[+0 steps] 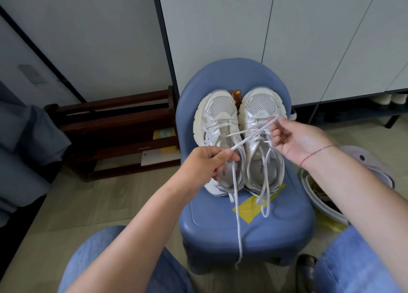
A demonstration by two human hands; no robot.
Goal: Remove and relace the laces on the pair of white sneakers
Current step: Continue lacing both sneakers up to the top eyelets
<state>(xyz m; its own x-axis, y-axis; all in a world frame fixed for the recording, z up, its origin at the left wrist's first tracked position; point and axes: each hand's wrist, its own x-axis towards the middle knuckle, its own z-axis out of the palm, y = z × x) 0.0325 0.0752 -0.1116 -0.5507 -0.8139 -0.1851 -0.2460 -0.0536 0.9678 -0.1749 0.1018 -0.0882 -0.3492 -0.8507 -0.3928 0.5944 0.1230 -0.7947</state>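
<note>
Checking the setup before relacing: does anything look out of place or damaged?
Yellow tape is stuck askew on the seat of the blue chair, like a patch. One loose lace trails over the seat's front edge toward the floor.

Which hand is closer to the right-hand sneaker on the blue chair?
Right. The right hand pinches a lace directly over the right-hand sneaker; the left hand grips lace over the other sneaker, beside it.

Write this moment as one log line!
left hand: pinches lace | right hand: grips lace | white sneakers: side by side on blue chair
</note>
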